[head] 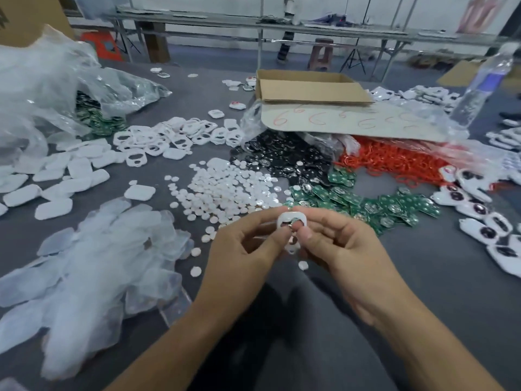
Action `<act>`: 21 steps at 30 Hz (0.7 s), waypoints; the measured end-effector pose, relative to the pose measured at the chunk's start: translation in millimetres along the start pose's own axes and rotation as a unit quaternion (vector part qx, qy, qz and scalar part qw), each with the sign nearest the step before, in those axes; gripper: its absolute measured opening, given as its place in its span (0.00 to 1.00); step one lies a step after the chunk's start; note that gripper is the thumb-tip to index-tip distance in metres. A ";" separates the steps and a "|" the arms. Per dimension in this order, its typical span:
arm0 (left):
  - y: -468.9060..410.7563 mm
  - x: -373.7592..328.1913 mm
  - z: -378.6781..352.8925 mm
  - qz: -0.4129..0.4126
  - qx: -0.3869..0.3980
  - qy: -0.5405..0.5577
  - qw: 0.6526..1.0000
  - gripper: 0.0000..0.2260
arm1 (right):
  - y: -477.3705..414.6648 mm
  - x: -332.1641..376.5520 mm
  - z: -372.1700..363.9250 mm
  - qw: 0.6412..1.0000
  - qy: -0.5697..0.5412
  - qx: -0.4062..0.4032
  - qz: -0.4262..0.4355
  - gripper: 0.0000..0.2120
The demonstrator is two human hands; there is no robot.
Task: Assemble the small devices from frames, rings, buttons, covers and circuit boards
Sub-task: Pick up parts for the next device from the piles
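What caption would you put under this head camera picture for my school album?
The left hand and right hand hold a white frame over piles of buttons, circuit boards and red rings.

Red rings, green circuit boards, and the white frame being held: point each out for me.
red rings (pixel 394 163): head view, middle of the red heap.
green circuit boards (pixel 392 206): head view, middle of the green spread.
white frame (pixel 293 214): head view, its exposed upper rim.

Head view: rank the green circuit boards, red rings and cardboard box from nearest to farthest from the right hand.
1. green circuit boards, just beyond the right hand.
2. red rings, farther back, right.
3. cardboard box, farthest back, centre.
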State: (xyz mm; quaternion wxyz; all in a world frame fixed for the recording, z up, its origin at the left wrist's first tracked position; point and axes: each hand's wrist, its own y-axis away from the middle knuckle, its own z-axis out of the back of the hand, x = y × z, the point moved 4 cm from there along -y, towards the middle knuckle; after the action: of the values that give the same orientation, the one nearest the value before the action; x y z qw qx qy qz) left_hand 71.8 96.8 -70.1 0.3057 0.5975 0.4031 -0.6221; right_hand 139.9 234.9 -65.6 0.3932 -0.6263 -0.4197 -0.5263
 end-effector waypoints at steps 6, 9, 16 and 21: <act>-1.9 16.5 -3.2 0.034 0.033 -0.016 0.999 0.21 | -0.6 -3.7 4.4 0.992 0.087 -0.055 0.069 0.12; -3.9 17.7 -2.9 0.032 0.034 -0.001 0.999 0.16 | -1.5 -6.5 6.0 0.993 0.096 -0.041 0.061 0.09; -7.0 18.9 2.0 0.075 0.068 0.080 0.992 0.10 | -2.4 -14.6 9.5 1.000 0.002 -0.024 -0.014 0.13; -10.2 19.2 11.1 0.118 0.106 0.069 0.985 0.10 | 0.2 -16.0 5.5 0.998 -0.007 0.001 -0.062 0.10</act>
State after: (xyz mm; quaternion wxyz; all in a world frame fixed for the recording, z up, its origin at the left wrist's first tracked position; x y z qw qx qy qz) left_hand 55.6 94.1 -88.1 0.2835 0.7112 0.2817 -0.5784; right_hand 140.4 238.2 -82.2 0.3577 -0.6024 -0.4612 -0.5445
